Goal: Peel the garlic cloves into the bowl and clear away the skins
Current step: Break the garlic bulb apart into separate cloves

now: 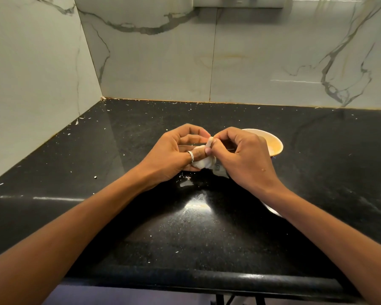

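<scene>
A white garlic bulb (204, 164) is held over the black counter, in the middle of the view. My left hand (176, 151), with a ring on one finger, grips the bulb from the left, fingers curled round it. My right hand (243, 156) pinches a pale clove or strip of skin (209, 142) sticking up from the bulb's top. Just behind my right hand stands a cream bowl (273, 142) with a yellowish inside, partly hidden by the hand. What lies in the bowl cannot be made out.
The black stone counter (141, 216) is dotted with small white skin flakes (186, 177), more along the back edge. Marble walls close it at the back and the left. A pale object (273, 211) shows under my right forearm. The front edge is near my elbows.
</scene>
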`<state>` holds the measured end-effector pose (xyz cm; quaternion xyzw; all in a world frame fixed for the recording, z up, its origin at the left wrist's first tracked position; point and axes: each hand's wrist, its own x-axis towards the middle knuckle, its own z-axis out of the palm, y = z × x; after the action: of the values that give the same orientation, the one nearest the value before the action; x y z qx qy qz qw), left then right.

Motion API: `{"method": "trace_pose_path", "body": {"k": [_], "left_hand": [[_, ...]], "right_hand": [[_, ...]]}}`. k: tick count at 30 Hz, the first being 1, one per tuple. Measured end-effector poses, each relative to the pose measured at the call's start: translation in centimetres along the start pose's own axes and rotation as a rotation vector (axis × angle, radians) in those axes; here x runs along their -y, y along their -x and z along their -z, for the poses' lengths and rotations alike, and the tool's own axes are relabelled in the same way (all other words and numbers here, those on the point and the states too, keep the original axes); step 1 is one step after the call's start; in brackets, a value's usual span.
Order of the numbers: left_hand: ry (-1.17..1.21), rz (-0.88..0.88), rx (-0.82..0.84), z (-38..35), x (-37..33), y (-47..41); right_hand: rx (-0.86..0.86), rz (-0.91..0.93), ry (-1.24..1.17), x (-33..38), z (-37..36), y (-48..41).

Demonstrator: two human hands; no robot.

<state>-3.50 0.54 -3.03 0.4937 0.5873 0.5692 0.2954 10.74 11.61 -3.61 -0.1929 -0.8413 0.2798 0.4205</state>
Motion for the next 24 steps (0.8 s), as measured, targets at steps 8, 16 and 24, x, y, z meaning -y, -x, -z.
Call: {"method": "trace_pose_path", "body": {"k": [8, 16, 24], "left_hand": [[-0.118, -0.060, 0.023, -0.06, 0.38, 0.01], [-0.271, -0.113, -0.018, 0.13, 0.50, -0.13], [0.045, 0.021, -0.171, 0.36, -0.11, -0.32]], "right_hand": [[0.017, -0.009, 0.041, -0.29, -0.04, 0.01], [0.032, -0.031, 0.079, -0.19, -0.35, 0.04], [0.054, -0.071, 0.070, -0.46, -0.30, 0.03]]}}
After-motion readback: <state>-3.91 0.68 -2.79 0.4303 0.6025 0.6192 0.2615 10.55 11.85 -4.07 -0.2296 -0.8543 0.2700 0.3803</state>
